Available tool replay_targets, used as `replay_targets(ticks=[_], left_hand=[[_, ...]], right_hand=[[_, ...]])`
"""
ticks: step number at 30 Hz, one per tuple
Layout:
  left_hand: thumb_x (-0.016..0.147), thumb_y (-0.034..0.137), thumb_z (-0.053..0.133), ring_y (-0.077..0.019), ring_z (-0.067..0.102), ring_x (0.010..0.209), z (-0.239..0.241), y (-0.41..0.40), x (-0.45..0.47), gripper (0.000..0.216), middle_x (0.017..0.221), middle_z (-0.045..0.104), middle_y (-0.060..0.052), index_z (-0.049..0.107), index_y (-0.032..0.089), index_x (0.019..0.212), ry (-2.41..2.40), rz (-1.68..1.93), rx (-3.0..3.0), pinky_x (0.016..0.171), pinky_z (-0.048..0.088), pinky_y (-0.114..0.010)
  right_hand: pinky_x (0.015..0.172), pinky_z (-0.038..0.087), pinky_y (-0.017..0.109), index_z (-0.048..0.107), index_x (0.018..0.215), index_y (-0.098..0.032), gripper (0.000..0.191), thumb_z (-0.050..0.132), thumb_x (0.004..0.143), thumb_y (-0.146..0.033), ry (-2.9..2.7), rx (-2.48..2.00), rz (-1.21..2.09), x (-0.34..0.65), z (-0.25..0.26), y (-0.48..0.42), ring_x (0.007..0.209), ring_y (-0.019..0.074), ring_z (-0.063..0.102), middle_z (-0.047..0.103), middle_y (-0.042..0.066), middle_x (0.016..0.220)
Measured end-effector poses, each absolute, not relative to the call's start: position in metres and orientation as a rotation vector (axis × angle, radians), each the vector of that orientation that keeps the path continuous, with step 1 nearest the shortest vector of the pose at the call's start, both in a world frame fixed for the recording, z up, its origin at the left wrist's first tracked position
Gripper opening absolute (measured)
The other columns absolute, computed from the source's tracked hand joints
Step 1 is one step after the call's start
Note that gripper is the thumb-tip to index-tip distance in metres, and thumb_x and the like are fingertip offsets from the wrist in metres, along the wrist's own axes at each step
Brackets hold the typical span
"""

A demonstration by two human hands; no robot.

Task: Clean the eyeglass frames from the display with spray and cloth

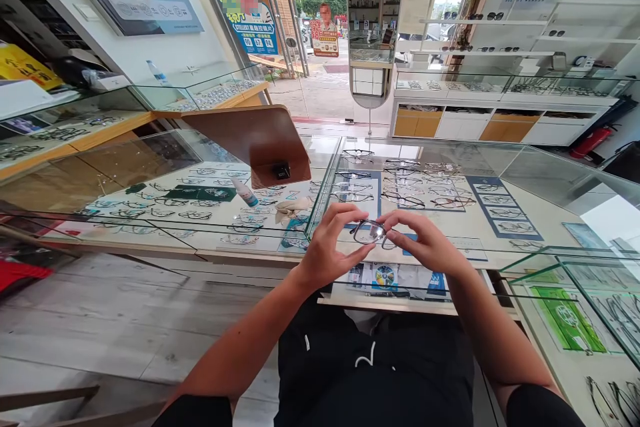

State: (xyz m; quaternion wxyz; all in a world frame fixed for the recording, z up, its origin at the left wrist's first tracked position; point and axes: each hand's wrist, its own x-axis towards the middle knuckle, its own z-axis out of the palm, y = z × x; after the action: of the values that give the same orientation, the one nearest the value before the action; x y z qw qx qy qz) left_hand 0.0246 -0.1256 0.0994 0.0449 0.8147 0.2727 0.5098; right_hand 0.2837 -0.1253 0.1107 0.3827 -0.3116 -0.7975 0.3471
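Observation:
A pair of dark-framed glasses (371,233) is held between both hands, just above the glass counter (505,167). My left hand (327,248) pinches the left side of the frame with fingers curled. My right hand (425,240) grips the right side, thumb and fingertips closed on it. Under the counter glass lie rows of several other glasses (400,187) on a printed mat.
A brown counter mirror (250,140) stands to the left of my hands. A small spray bottle (245,192) and a crumpled cloth (293,208) lie inside the left showcase. Another glass case (575,307) sits at the right. Shelves and cabinets line the back wall.

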Motion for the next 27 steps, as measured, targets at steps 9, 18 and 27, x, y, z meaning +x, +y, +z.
replay_targets(ticks=[9,18,27], left_hand=[[0.091,0.034,0.087,-0.0266,0.068,0.119,0.088,-0.126,0.034,0.063,0.133,0.065,-0.012,0.057,0.025,0.146,1.056,1.799,2.308,0.103,0.062,-0.045],[0.099,0.042,0.076,-0.0129,0.053,0.068,0.076,-0.127,0.081,0.027,0.074,0.062,0.000,0.086,0.021,0.112,1.096,1.460,1.586,0.066,0.046,-0.028],[0.074,0.053,0.095,-0.0094,0.049,0.064,0.067,-0.104,0.100,0.042,0.082,0.074,-0.004,0.087,0.018,0.096,0.979,1.476,0.976,0.061,0.042,-0.026]], right_hand=[[0.099,0.056,0.042,0.073,0.102,-0.024,0.024,0.068,0.107,-0.047,-1.786,-0.891,0.920,0.279,0.096,-0.113,0.107,0.0259,0.074,0.080,0.007,0.110],[0.104,0.060,0.049,0.079,0.107,-0.025,0.012,0.068,0.106,-0.031,-1.581,-1.026,0.196,0.245,0.072,-0.113,0.118,0.0300,0.077,0.083,0.012,0.120],[0.106,0.062,0.054,0.078,0.126,-0.025,0.025,0.062,0.108,-0.020,-1.665,-1.011,-0.056,0.230,0.060,-0.113,0.123,0.0325,0.076,0.080,0.015,0.133]])
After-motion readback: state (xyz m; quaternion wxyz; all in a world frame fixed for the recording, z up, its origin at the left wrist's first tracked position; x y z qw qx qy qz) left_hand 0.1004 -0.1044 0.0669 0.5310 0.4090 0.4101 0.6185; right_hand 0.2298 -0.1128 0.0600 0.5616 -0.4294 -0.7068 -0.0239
